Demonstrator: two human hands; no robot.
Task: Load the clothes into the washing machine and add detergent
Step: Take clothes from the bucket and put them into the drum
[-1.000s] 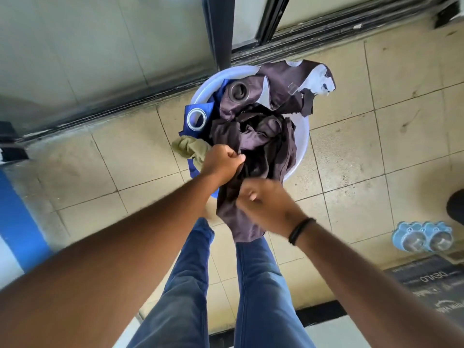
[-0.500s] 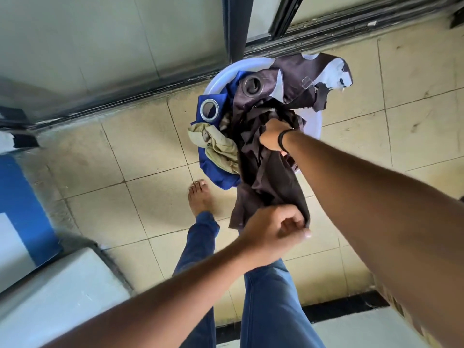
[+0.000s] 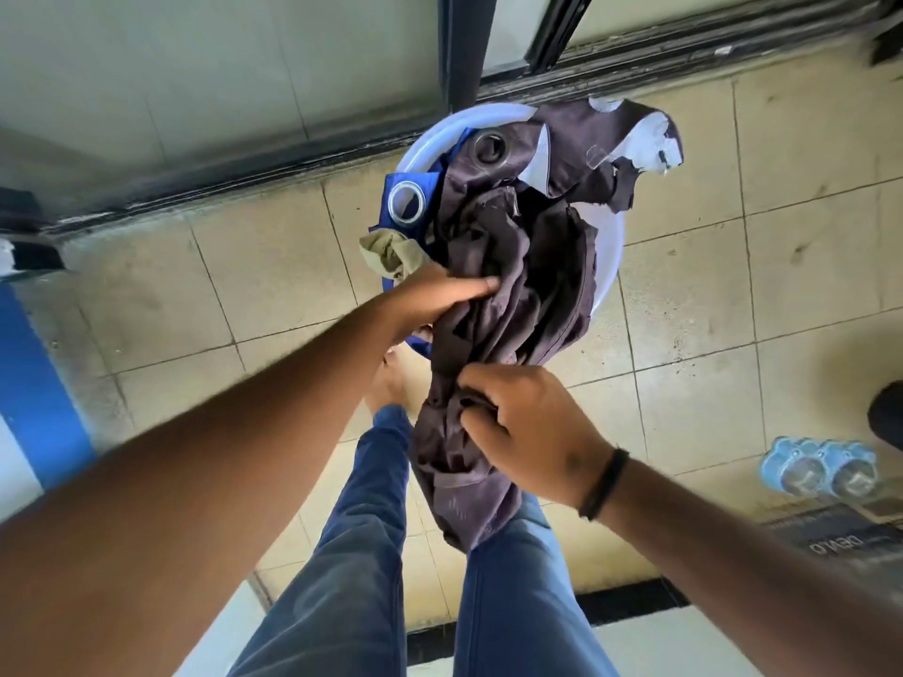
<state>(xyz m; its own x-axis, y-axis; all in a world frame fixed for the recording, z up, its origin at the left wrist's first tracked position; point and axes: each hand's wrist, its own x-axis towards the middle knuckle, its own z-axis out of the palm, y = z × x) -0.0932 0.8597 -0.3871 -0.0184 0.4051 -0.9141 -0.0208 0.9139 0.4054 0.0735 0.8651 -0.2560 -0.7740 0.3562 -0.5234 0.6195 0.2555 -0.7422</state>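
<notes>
Nearest the basin (image 3: 608, 246), the right hand (image 3: 530, 432) has regrasped the dark cloth (image 3: 513, 295), bunching it; beyond, the left hand (image 3: 435, 298) has returned, clutching the heap. Gathering continues; nothing is loaded yet.

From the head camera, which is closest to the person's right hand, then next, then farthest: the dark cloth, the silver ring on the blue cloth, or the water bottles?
1. Dark cloth: gripped in the right hand.
2. Water bottles: on the floor, right side.
3. Silver ring: up in the basin, left side.
</notes>
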